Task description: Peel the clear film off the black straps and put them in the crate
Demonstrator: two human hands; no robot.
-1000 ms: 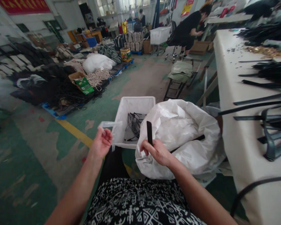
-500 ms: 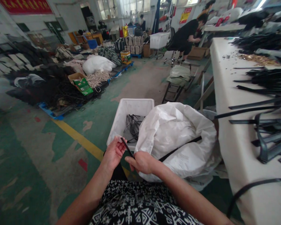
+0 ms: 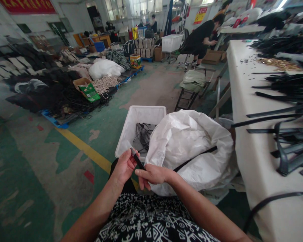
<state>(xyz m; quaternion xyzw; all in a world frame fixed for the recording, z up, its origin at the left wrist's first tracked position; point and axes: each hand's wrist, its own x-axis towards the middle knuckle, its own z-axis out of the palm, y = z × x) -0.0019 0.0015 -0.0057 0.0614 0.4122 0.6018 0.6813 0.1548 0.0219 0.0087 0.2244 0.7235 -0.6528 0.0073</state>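
Observation:
A black strap (image 3: 138, 162) runs between my two hands, its tip pointing up and to the left. My left hand (image 3: 125, 166) pinches that tip, and a greyish patch shows at the very end. My right hand (image 3: 153, 174) grips the strap a little further along, thumb on top, with its lower fingers partly hidden. Beyond my right wrist the black band continues across the open white sack (image 3: 189, 134), which stands just right of my hands. Behind my left hand is a white plastic bin (image 3: 126, 129) holding a tangle of dark, thin strips (image 3: 143, 136).
To the right, a cream-covered table (image 3: 252, 161) carries several black straps (image 3: 293, 134) and small brass-coloured pieces (image 3: 280, 64). A stool (image 3: 192, 87) with folded cloth stands ahead. Loaded pallets (image 3: 58, 121) lie at the left. A person in black (image 3: 199, 37) bends over further back.
My left fingers have closed on the strap's end, and a greyish patch now shows there. My right hand stays almost in place on the strap, its lower fingers slightly more extended.

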